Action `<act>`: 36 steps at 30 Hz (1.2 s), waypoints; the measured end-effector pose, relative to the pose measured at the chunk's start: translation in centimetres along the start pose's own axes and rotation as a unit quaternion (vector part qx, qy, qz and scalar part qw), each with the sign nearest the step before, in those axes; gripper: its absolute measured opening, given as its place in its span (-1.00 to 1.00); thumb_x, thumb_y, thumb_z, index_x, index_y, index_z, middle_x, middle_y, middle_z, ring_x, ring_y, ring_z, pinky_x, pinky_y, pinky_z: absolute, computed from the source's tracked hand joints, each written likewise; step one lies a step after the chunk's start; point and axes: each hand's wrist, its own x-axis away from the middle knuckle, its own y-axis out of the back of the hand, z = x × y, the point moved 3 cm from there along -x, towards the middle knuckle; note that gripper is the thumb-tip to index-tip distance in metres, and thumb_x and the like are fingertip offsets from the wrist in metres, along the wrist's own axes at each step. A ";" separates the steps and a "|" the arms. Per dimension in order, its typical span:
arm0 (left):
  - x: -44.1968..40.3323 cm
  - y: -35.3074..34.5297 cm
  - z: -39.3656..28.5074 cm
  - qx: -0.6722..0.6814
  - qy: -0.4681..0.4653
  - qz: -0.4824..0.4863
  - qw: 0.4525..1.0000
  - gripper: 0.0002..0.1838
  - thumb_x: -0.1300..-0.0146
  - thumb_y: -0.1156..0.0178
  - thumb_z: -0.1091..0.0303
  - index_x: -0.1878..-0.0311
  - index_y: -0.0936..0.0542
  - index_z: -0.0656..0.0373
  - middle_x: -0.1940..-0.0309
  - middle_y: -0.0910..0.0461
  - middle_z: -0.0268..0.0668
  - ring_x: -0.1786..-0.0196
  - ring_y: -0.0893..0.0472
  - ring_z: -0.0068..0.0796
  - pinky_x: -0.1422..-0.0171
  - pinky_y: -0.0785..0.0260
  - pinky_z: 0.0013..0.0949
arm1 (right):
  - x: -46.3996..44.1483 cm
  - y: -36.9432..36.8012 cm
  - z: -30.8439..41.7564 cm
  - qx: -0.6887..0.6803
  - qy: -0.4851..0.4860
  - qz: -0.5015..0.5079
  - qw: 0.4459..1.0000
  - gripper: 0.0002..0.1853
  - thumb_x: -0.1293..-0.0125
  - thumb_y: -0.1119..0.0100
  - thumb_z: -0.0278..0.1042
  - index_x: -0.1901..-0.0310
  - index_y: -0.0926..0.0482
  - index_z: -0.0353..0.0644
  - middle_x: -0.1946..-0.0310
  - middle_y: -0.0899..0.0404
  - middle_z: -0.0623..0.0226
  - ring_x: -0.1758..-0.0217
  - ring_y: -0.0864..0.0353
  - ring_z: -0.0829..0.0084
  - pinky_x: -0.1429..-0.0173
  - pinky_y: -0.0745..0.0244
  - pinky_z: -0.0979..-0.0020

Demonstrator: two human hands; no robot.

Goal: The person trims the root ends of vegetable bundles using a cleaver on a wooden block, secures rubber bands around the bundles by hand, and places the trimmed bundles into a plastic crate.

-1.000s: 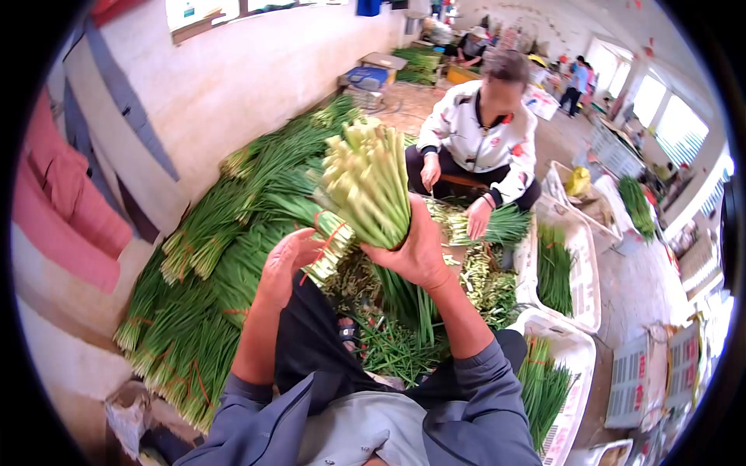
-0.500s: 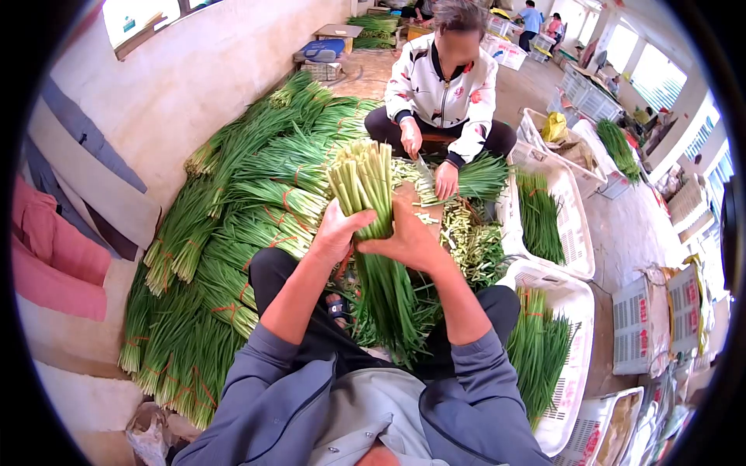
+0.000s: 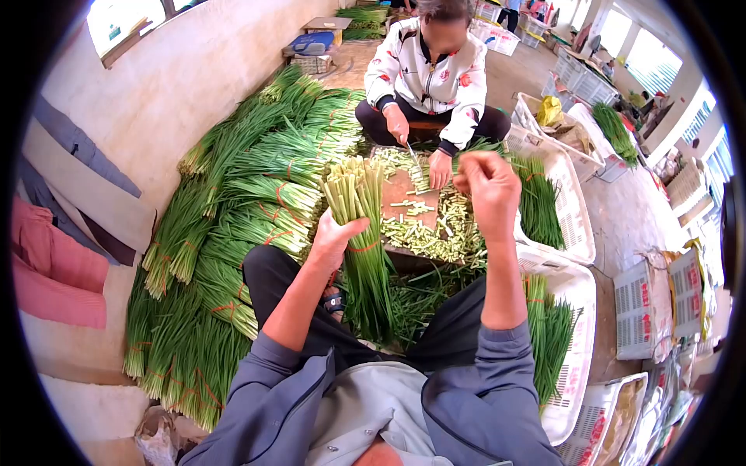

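Observation:
Upright in my left hand is a bundle of green stalks, pale cut ends up, with a red band around it just by my fingers. My left fingers are wrapped round it. My right hand is raised to the right, apart from the bundle, its fingers curled together; whether something thin is between them is too small to tell. Beyond my hands is a low board strewn with pale cut stalk pieces. Across it a seated person holds a knife in one hand and rests the other on stalks.
Banded green bundles are heaped along the wall at the left. White crates with green stalks stand at my right. Loose green leaves lie between my legs. Further crates stand at the far right.
The bundle has come upright into my left hand, and a red band now shows around it. My right hand has let go and moved up and right. The view has shifted slightly.

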 end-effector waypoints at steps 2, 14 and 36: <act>-0.4 0.0 0.0 -0.002 0.002 -0.020 1.000 -0.46 -0.13 -0.44 0.44 -0.20 -0.54 0.26 0.02 -0.66 -0.32 0.03 -0.63 -0.51 -0.15 -0.50 -0.35 | 2.0 -0.2 -2.2 0.169 -0.017 0.181 0.969 -0.61 -0.33 -0.37 -0.44 -0.17 -0.60 -0.25 0.08 -0.72 0.17 0.07 -0.73 0.42 -0.04 -0.62 0.38; -2.6 -1.3 -4.6 0.068 0.009 -0.055 0.996 -0.29 -0.25 -0.51 0.14 -0.29 -0.38 0.28 -0.05 -0.61 -0.12 -0.02 -0.69 -0.25 -0.07 -0.68 -0.06 | 8.1 -8.2 -9.6 -0.052 -0.134 0.297 0.944 -0.18 -0.19 -0.40 -0.19 -0.40 -0.36 -0.49 -0.10 -0.65 -0.05 -0.10 -0.65 0.30 -0.25 -0.52 0.32; -0.6 1.3 0.2 -0.139 0.028 -0.136 0.981 -0.61 -0.14 -0.39 0.57 -0.07 -0.61 0.29 0.15 -0.73 -0.24 0.20 -0.73 -0.42 0.06 -0.63 -0.33 | 12.6 -9.4 -5.7 0.209 0.179 0.248 0.929 -0.71 -0.27 -0.41 -0.24 0.03 -0.67 -0.15 0.26 -0.58 0.19 0.20 -0.66 0.10 0.10 -0.59 0.18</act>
